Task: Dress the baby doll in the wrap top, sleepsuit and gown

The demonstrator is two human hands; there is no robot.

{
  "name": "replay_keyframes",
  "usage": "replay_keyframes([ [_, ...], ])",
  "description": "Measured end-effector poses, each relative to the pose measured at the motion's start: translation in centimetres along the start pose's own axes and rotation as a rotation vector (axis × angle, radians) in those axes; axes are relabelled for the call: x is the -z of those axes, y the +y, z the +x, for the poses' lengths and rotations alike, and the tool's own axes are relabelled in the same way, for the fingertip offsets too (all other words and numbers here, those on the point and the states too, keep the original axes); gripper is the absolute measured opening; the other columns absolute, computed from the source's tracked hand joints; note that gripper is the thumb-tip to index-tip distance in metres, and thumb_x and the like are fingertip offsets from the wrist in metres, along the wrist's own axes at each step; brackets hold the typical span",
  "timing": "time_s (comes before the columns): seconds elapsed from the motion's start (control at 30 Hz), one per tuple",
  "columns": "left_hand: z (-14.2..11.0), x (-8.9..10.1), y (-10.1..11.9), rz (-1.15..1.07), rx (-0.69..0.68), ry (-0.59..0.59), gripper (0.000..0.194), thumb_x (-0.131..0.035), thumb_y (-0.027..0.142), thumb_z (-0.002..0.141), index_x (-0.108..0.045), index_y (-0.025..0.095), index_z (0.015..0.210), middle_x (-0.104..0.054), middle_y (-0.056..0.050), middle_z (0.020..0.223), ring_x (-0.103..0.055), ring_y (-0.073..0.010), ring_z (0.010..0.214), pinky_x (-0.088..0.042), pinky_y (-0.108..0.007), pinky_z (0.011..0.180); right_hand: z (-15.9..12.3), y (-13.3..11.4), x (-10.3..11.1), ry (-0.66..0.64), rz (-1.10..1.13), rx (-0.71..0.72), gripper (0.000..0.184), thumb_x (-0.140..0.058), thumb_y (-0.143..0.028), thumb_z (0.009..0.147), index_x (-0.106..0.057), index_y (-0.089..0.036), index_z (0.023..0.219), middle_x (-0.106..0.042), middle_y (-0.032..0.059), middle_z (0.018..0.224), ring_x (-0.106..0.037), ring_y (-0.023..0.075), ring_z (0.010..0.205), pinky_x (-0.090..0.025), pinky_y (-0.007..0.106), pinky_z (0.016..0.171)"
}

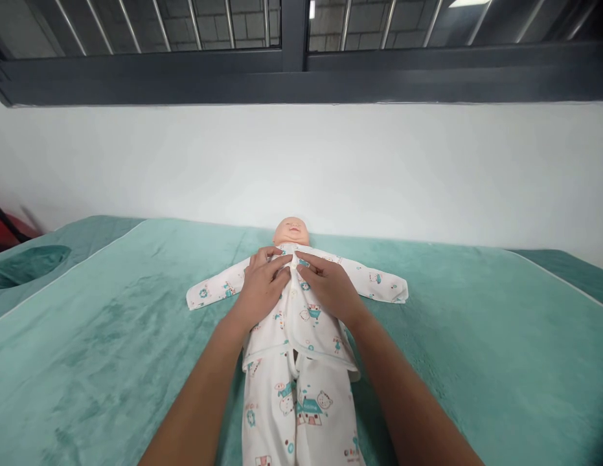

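Observation:
A baby doll (292, 230) lies on its back in a white baby shirt (308, 327) with small teal and pink pictures. Both sleeves are spread out to the sides, and no doll hands show at the cuffs. My left hand (263, 285) is on the upper chest, its thumb and forefinger closed at the shirt's front edge. Opposite it, my right hand (333, 285) takes the other front edge near the neck, thumb below the forefinger. Small round fasteners run down the front opening. Matching baby trousers (325, 395) lie below the shirt hem.
A teal plush cover (121, 336) lies under the doll and spreads to both sides. Behind it rises a white wall (379, 168), with a dark window frame (184, 81) and metal bars above. Something red and black (7, 230) is at the far left.

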State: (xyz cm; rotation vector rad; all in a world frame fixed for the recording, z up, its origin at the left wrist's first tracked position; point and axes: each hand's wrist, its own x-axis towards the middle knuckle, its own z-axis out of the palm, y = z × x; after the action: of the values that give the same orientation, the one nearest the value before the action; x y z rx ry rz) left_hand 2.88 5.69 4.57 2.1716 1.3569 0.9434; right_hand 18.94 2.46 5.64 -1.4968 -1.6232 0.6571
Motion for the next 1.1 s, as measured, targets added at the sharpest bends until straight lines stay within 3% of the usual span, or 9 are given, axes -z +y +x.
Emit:
replay_keyframes([
  [0.13,0.0,0.2,0.2,-0.050,0.014,0.007,0.033,-0.046,0.027,0.088,-0.060,0.028,0.117,-0.047,-0.005,0.127,-0.043,-0.0222,0.122,-0.035,-0.041,0.104,0.0,0.0,0.0,0.000,0.003,-0.002,0.039,-0.047,-0.036,0.085,-0.065,-0.032,0.120,-0.042,-0.0048,0.055,-0.036,0.0135,0.056,-0.033,0.025,0.055],
  [0.3,0.0,0.2,0.1,-0.060,-0.021,-0.001,0.040,-0.042,0.027,0.091,-0.053,0.030,0.130,-0.046,-0.005,0.128,-0.043,-0.0216,0.122,-0.033,-0.042,0.106,0.0,-0.1,0.0,0.003,-0.015,0.016,0.038,-0.045,-0.034,0.085,-0.068,-0.032,0.116,-0.055,-0.0041,0.060,-0.045,0.0147,0.059,-0.038,0.027,0.060],
  [0.5,0.0,0.0,-0.3,-0.042,-0.029,-0.008,0.039,-0.034,0.029,0.095,-0.058,0.033,0.125,-0.045,-0.005,0.131,-0.042,-0.0226,0.124,-0.033,-0.045,0.106,0.0,-0.3,0.1,-0.004,0.001,0.047,0.033,-0.045,-0.031,0.087,-0.071,-0.031,0.109,-0.070,-0.0031,0.084,-0.059,0.0160,0.081,-0.044,0.029,0.077],
  [0.83,0.5,-0.3,-0.2,0.135,-0.098,-0.008,0.046,-0.031,0.022,0.092,-0.049,0.033,0.132,-0.037,-0.002,0.146,-0.032,-0.0240,0.134,-0.031,-0.051,0.108,-0.1,-0.5,0.1,-0.006,0.007,0.044,0.032,-0.047,-0.031,0.085,-0.072,-0.030,0.105,-0.070,-0.0048,0.076,-0.062,0.0161,0.086,-0.044,0.028,0.080],
  [1.1,1.0,-0.3,-0.2,0.136,-0.054,-0.032,0.046,-0.032,0.023,0.089,-0.051,0.031,0.130,-0.041,-0.004,0.144,-0.032,-0.0248,0.133,-0.031,-0.052,0.106,0.0,-0.5,0.0,0.001,0.001,0.032,0.032,-0.047,-0.032,0.085,-0.073,-0.029,0.102,-0.071,-0.0045,0.080,-0.060,0.0161,0.082,-0.044,0.028,0.074],
])
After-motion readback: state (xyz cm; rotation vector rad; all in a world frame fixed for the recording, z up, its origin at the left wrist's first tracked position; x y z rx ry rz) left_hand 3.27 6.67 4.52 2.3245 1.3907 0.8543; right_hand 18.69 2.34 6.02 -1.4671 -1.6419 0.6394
